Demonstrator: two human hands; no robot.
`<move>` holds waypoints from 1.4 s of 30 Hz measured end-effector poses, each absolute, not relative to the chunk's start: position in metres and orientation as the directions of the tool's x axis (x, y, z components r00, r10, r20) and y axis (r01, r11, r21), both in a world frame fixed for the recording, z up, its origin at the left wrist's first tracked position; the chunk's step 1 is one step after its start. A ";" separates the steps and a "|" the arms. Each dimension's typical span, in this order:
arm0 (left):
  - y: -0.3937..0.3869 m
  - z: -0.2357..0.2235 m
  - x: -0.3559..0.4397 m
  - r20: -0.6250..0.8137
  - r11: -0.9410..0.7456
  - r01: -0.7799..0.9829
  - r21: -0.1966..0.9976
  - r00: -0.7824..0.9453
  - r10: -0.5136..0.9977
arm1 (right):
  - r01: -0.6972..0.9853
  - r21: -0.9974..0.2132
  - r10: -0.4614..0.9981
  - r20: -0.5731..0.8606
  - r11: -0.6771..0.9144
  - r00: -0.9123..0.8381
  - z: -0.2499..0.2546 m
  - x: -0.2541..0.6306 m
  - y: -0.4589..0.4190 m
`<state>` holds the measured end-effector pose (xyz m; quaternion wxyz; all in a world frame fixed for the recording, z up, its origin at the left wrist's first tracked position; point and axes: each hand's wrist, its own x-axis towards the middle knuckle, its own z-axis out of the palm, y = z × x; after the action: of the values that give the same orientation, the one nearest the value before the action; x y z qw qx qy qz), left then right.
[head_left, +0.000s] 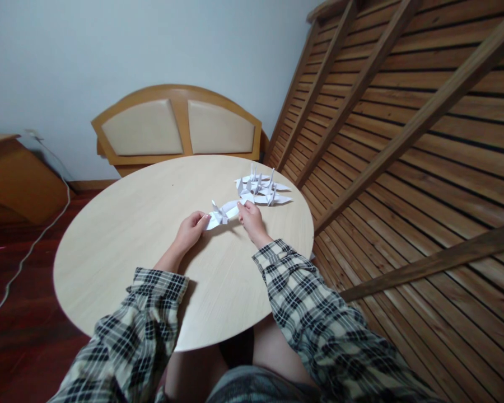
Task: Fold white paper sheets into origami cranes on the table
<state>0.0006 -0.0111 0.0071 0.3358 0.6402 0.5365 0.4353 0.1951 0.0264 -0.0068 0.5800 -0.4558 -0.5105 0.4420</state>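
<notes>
A white paper crane (220, 215) is held between my two hands just over the round table, its wings spread to the sides. My left hand (192, 228) pinches the tip of its left wing. With thumb and fingers closed, my right hand (252, 220) grips the other wing. Behind the right hand, several more folded white paper cranes (262, 188) stand close together on the table, partly overlapping one another.
The pale round table (126, 246) stretches out before me. Beyond it stands a wooden headboard (183, 126) with two cream panels. A slatted wooden frame (407, 123) leans along the right side. At left are a wooden cabinet (21, 179) and a white cable (36, 240).
</notes>
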 end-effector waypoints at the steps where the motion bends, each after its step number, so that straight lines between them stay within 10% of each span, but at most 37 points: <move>1: -0.011 0.007 -0.001 0.181 -0.190 0.383 0.904 0.058 0.982 | -0.028 -0.979 0.977 0.196 0.200 0.087 -0.007 0.196 0.027; 13: -0.003 0.003 -0.017 0.339 -0.286 0.362 0.887 -0.091 0.936 | 0.268 -0.927 0.875 0.346 0.263 0.338 -0.004 0.258 0.030; 21: 0.006 -0.007 -0.040 0.404 -0.222 0.474 0.852 -0.325 0.855 | 0.565 -0.824 0.816 0.348 0.030 0.463 -0.008 0.328 0.031; 27: 0.005 -0.007 -0.045 0.415 -0.164 0.589 0.792 -0.321 0.851 | 0.688 -0.678 0.775 0.279 -0.259 0.567 -0.007 0.334 0.034; 33: 0.009 -0.013 -0.049 0.407 -0.125 0.753 0.647 -0.202 0.891 | 0.645 -0.755 0.549 0.490 -0.121 0.677 -0.001 0.337 0.031; 37: 0.007 -0.015 -0.044 0.409 -0.126 0.897 0.423 -0.065 0.910 | 0.788 -0.606 0.411 0.748 0.105 0.521 0.009 0.318 0.016; 42: -0.002 -0.005 -0.031 0.361 -0.078 0.956 0.283 -0.030 0.932 | 0.879 -0.298 0.643 0.766 0.373 -0.013 0.018 0.249 -0.015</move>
<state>-0.0309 -0.0023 -0.0048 -0.0255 0.6958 0.6783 0.2347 0.2493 -0.0146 0.0181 0.4446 -0.5438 -0.6993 -0.1327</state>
